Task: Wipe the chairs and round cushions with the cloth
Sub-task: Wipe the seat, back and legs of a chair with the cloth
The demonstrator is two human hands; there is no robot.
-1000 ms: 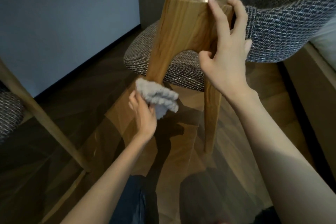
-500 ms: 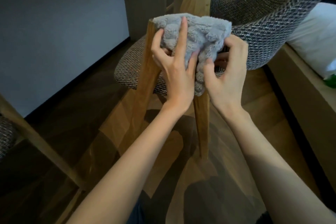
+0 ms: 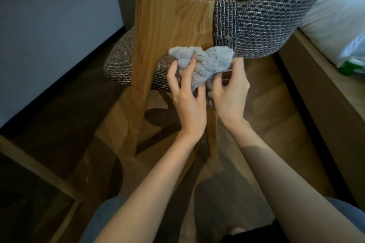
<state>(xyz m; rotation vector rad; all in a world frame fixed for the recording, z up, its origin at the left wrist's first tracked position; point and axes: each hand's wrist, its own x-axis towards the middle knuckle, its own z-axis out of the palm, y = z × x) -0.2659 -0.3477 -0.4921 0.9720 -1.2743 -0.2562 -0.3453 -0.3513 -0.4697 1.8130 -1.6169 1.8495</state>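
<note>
A wooden chair with a grey woven seat and a curved woven backrest stands in front of me. A crumpled grey fluffy cloth is bunched in front of the chair's wooden side panel, just below the backrest's edge. My left hand holds the cloth from the left, fingers pressed into its folds. My right hand pinches it from the right, fingers curled into the fabric. The chair's right leg is partly hidden behind both hands.
A wooden bench edge runs along the right, with a white pillow and a green item on it. A pale wall stands left. Another chair's leg crosses the lower left over the dark wood floor.
The cloth has come down from the top of the wooden panel to its lower part, with both hands on it. One second ago only the left hand held it, low by the leg.
</note>
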